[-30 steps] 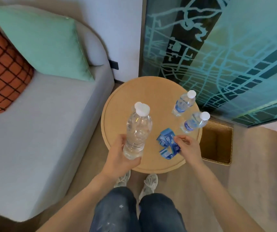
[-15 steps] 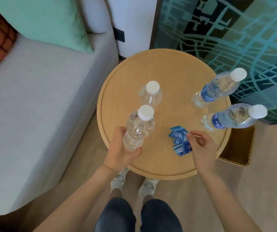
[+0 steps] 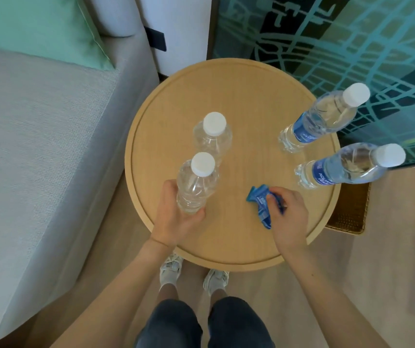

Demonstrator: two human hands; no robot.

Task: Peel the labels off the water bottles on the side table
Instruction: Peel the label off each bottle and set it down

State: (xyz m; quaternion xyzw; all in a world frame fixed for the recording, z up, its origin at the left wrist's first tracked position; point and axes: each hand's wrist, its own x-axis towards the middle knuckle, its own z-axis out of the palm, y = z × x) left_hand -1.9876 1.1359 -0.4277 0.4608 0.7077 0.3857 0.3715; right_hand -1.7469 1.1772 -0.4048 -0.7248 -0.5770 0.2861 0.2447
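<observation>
On the round wooden side table (image 3: 239, 101) my left hand (image 3: 173, 219) grips the base of a bare, label-free bottle (image 3: 196, 184) standing near the front left. A second bare bottle (image 3: 212, 136) stands just behind it. Two bottles with blue labels stand at the right edge: the far labelled bottle (image 3: 322, 119) and the near labelled bottle (image 3: 344, 167). My right hand (image 3: 289, 214) pinches the crumpled blue peeled labels (image 3: 260, 203) lying on the tabletop at front right.
A grey sofa (image 3: 38, 151) with a green cushion (image 3: 40, 26) lies to the left. A glass panel with a teal pattern (image 3: 339, 33) stands behind the table. A woven basket (image 3: 349, 209) sits on the floor at the right. My feet are under the table's front edge.
The camera has come closer and tilted down over the table. My left hand has set the bare bottle lower, in front of the other bare one. My right hand has closed over the blue labels.
</observation>
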